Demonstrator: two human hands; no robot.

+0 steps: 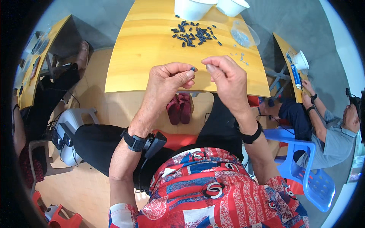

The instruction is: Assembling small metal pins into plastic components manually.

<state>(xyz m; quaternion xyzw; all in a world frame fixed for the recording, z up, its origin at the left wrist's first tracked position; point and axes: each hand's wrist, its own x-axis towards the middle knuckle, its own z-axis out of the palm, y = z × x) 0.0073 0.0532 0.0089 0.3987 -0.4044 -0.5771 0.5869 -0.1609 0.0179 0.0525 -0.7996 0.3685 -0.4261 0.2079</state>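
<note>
**A:** So the person's got the left hand (167, 78) pinched shut on one small dark piece (193, 69), thumb + forefinger, held up over the near edge of the wooden table (144, 68). Right hand (226, 74) is right beside it, fingertips curled together like it's gripping sth tiny, but tbh can't tell if anything's actually in there.

**B:** Yeah, too small to see. Imo the trick for this step is keeping both hands close and low over the table, so if the bit slips it lands on wood, not on the floor. Also grip the piece by its sides so the end stays free, and line things up before pushing, don't force it.

**A:** Agreed. What's the piece look like to you?

**B:** Little dark stubby thing, blue-black, only its tip shows past the fingers. Looks same as the pile of dark pieces (194, 34) scattered further up the table, well apart from the hands. Probly hard plastic, light, easy to fumble.

**A:** And there's a clear bag (243, 36) w/ small pale bits to the right of the pile, plus a few loose pale bits (241, 57) near the right hand. Two white tubs (192, 8) at the far edge.
</note>
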